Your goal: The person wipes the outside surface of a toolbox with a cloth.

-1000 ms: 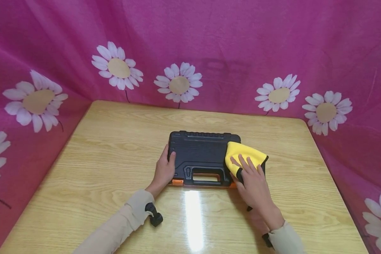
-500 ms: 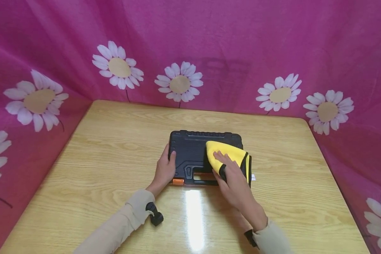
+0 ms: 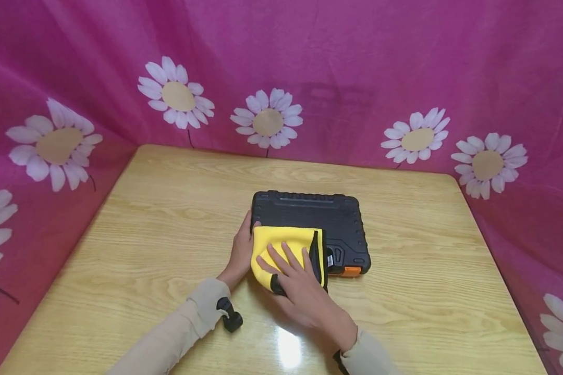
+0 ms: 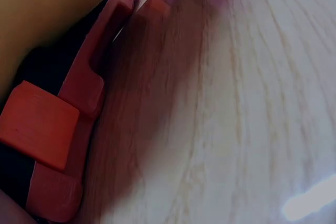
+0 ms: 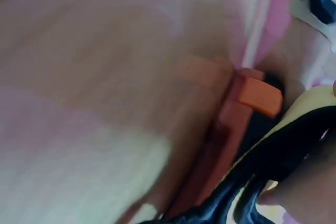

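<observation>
A black plastic carrying case [image 3: 309, 208] with an orange latch [image 3: 352, 271] lies flat on the table. My left hand [image 3: 240, 255] grips its left edge, with the thumb partly hidden by the cloth. A folded yellow cloth [image 3: 286, 237] with black edging covers the front left part of the case, including most of the handle. My right hand [image 3: 305, 294] presses on the cloth with straight, spread fingers. In the left wrist view the case's red-orange side [image 4: 86, 93] shows below the left forearm. Motion blurs the right wrist view, where the cloth's black edging [image 5: 283, 145] sits near the hand.
The wooden table [image 3: 169, 208] extends around the case on all sides. A pink curtain [image 3: 338, 52] printed with large white daisies surrounds the table's back and sides. Light reflects off the table [image 3: 288, 346] in front of the case.
My right hand has moved the cloth leftward across the case, from its right end to its front left corner, uncovering the right latch. The left hand keeps its hold on the left edge.
</observation>
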Demonstrator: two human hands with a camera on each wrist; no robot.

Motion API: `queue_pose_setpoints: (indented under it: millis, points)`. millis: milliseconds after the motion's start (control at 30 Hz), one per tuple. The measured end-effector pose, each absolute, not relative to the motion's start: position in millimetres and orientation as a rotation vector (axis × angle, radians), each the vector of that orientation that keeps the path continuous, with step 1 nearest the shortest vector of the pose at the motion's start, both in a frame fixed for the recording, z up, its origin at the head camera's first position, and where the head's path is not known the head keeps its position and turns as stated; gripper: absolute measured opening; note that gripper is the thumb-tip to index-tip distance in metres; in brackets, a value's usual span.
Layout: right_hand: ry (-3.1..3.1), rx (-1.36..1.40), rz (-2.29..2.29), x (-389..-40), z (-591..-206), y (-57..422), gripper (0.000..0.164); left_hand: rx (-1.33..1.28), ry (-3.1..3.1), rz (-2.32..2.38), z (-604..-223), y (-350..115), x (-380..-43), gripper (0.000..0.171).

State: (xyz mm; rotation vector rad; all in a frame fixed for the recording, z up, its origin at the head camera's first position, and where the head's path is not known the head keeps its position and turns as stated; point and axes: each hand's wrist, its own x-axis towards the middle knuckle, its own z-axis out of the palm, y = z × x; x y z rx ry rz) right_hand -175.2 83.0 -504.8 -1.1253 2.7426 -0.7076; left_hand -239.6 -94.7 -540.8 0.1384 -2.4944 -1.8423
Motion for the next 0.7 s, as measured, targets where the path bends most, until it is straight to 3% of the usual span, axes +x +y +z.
queue_pose_setpoints:
  millis: [267, 700]
  points:
    - [2.819, -1.318, -0.326, -173, -513, 88, 0.069, 0.093, -2.520, -1.779, -543, -96, -238, 0.057]
    - [2.864, -1.442, -0.135, -174, -517, 103, 0.066, 0.105, -2.548, -1.750, -542, -96, -239, 0.058]
